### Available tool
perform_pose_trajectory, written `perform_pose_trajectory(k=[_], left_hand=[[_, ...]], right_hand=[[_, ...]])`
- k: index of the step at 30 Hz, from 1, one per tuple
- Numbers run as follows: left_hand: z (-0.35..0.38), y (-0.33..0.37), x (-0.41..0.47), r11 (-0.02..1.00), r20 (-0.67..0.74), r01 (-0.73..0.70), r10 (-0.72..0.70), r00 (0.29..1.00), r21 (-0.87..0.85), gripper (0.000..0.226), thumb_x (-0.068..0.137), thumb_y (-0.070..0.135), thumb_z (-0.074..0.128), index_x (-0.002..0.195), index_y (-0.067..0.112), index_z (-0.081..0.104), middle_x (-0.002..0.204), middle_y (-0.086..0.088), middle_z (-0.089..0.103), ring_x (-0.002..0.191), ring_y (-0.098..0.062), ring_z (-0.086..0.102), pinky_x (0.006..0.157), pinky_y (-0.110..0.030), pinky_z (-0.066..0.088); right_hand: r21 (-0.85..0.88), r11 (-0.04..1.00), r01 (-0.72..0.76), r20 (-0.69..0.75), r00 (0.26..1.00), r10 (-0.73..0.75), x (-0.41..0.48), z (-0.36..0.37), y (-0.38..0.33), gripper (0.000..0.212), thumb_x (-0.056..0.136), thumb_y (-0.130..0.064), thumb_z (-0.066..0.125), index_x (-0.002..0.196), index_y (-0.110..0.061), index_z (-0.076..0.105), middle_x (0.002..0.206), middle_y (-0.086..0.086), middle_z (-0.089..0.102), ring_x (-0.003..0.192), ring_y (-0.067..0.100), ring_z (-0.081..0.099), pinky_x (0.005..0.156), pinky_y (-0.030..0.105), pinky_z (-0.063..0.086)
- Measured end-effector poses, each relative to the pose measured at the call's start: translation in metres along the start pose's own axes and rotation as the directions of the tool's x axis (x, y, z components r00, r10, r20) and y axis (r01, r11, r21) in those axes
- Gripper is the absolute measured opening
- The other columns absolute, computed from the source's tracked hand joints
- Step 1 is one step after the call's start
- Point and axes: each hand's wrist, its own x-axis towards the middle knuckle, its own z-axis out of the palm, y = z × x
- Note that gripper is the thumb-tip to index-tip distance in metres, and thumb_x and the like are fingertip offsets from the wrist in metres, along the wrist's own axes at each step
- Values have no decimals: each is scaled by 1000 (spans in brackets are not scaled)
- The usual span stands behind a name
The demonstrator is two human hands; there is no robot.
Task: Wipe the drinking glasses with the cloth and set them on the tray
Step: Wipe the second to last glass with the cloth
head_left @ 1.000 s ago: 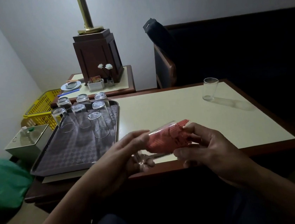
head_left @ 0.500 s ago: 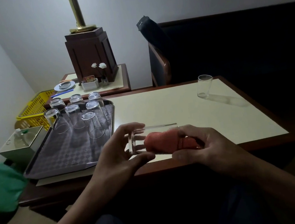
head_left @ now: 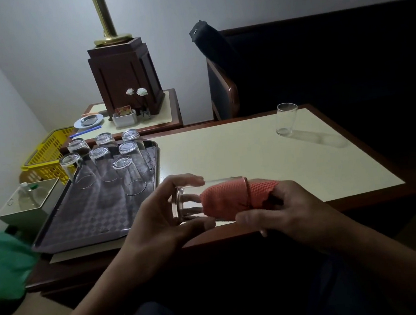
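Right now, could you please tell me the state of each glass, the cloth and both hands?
Held glass: on its side, cloth pushed into its mouth.
Cloth: partly inside that glass.
Left hand: grips the glass's base end.
Right hand: holds the cloth.
Seven tray glasses: upside down on the tray.
Lone glass: upright on the table.

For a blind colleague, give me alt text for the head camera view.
A person's left hand holds a drinking glass on its side while the right hand holds a red cloth stuffed into it. Seven glasses stand upside down on a dark tray at left; one upright glass stands far right on the table.
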Motion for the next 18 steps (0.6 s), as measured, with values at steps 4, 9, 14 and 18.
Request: perform_pose_trajectory(k=[4, 9, 14, 18], left_hand=[[4, 3, -1, 884, 133, 354, -328, 935, -306, 52, 89, 9, 76, 137, 17, 57, 117, -16, 69, 80, -26, 71, 67, -27, 60], [-9, -10, 2, 966, 40, 212, -209, 977, -149, 49, 80, 13, 85, 126, 16, 66, 106, -14, 73, 80, -24, 68, 77, -33, 61], [-13, -8, 4, 990, -48, 140, -141, 989, -28, 51, 74, 15, 84, 122, 23, 67, 118, -5, 71, 88, -24, 71, 80, -32, 60], [-18, -12, 3, 964, -34, 252, -256, 966, -90, 47, 77, 24, 89, 120, 25, 70, 118, -12, 71, 80, -28, 70, 76, -33, 60]], right_hand=[[-100, 987, 127, -120, 983, -139, -2, 5, 2, 37, 91, -14, 81, 124, -28, 74, 114, -11, 78, 107, 9, 74, 91, 22, 57], [16, 999, 37, -17, 999, -37, 2, 4, 5, 32, 96, -24, 72, 127, -28, 70, 89, -8, 76, 79, 6, 71, 74, 22, 57], [577, 798, -173, -161, 934, 318, 13, -10, 8, 33, 94, -35, 63, 108, -6, 69, 74, 6, 61, 60, 14, 55, 54, 26, 42], [646, 758, -84, -262, 909, 325, 17, -23, 10, 25, 101, -29, 65, 118, -10, 65, 114, 13, 75, 100, 24, 74, 81, 46, 61]])
